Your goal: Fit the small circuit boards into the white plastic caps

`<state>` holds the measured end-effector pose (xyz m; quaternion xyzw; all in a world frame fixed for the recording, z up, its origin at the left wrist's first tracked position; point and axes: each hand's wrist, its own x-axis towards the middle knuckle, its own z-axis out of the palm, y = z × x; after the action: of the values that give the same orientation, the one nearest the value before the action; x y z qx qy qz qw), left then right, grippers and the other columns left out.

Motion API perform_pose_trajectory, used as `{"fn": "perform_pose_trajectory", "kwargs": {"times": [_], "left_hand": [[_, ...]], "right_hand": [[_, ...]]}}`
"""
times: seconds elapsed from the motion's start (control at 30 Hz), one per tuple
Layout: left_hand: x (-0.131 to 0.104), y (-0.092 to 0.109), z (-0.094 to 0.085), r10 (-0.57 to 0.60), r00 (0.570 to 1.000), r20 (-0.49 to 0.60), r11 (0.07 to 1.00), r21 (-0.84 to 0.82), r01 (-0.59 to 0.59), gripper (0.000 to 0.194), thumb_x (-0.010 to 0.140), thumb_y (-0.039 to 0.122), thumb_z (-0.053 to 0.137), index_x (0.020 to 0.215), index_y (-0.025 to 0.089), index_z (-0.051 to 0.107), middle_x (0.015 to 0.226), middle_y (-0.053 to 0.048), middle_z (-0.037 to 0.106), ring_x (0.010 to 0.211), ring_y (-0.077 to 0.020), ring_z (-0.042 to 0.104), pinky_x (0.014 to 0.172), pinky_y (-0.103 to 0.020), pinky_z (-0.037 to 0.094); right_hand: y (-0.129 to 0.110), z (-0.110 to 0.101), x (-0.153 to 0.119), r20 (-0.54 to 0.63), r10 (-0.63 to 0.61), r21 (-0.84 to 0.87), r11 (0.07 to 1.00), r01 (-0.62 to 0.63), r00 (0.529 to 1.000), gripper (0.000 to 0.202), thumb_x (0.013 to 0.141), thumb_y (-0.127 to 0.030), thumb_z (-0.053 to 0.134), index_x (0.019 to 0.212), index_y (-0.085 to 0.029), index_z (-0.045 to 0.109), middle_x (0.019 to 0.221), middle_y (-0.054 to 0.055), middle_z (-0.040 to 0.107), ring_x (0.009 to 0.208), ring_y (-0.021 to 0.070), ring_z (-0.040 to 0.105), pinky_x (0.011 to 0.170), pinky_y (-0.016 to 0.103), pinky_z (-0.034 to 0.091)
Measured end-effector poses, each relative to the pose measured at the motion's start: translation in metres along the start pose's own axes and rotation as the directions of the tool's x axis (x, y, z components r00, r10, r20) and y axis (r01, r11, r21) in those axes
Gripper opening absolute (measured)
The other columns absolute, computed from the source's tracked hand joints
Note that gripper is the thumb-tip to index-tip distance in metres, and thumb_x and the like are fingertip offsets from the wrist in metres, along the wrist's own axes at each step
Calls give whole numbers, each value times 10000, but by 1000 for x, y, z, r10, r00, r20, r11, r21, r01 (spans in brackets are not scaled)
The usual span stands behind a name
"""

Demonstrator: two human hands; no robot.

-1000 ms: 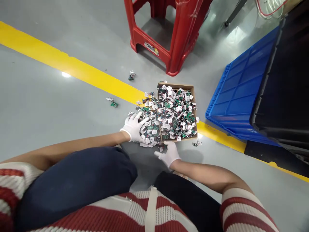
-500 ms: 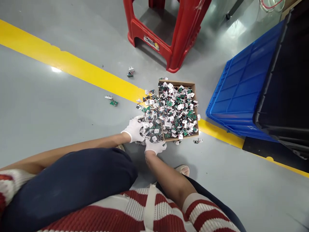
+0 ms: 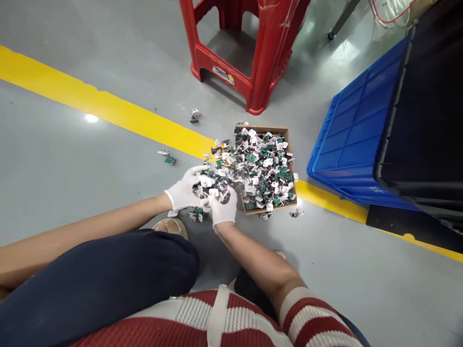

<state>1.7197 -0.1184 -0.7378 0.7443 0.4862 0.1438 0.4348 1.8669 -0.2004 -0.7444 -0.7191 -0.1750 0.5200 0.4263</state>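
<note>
A shallow cardboard box on the floor is heaped with small green circuit boards with white pieces and wires. More of these parts spill over its left side onto the floor. My left hand, in a white glove, curves its fingers round the left side of a cluster of parts. From the right and below, my right hand, also gloved, closes on the same cluster, so the two hands hold it between them. Some fingertips are hidden among the parts.
Beyond the box stands a red plastic stool. To the right are a blue crate and a black bin. Single loose parts lie on the floor, across which a yellow line runs. My shoe is near my left hand.
Both hands have moved left, and the right one has also moved up from the box's lower left corner. A cluster of parts is now between them, with fewer parts beside the box.
</note>
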Motion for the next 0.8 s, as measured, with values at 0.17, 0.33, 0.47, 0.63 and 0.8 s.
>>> {"fn": "perform_pose_trajectory", "kwargs": {"times": [0.17,0.33,0.47,0.63,0.8], "left_hand": [[83,75,-29,260,963,-74,964,77,-254,382,643,442,793,914,207,660,1183,-120,657,1490,-364,376,1263,-487,342],[201,128,-19,367,930,13,921,133,-366,340,676,382,739,969,215,692,1011,-54,731,1434,-345,468,1284,-484,292],[258,115,18,279,939,202,935,164,-314,612,710,415,720,1262,153,685,1392,-120,659,1542,-360,335,1285,-483,287],[278,95,33,51,956,289,966,228,-121,890,714,550,726,1489,144,564,1534,-168,554,1378,-378,541,1200,-468,406],[284,96,-20,-17,874,485,960,253,-122,952,764,713,649,1594,278,476,1644,-71,467,1486,-360,444,1245,-456,314]], "right_hand": [[-92,-42,48,93,-236,-31,970,240,967,654,804,-280,701,1421,-196,504,1316,88,667,1118,211,696,1020,363,594],[-168,-93,132,37,-465,-378,813,443,884,647,816,-270,709,1422,-155,511,1423,122,612,1293,238,607,1196,421,460],[-188,-117,190,212,-363,-743,542,391,907,671,887,-303,713,1499,-141,489,1433,170,615,1293,299,605,1184,500,442],[-193,-137,220,389,-195,-837,334,434,900,480,1018,-407,646,1418,-151,573,1399,137,617,1223,271,641,1062,520,537],[-207,-159,219,495,-166,-806,280,522,853,444,1013,-423,661,1372,-166,614,1404,113,617,1238,280,634,1061,524,539]]}}
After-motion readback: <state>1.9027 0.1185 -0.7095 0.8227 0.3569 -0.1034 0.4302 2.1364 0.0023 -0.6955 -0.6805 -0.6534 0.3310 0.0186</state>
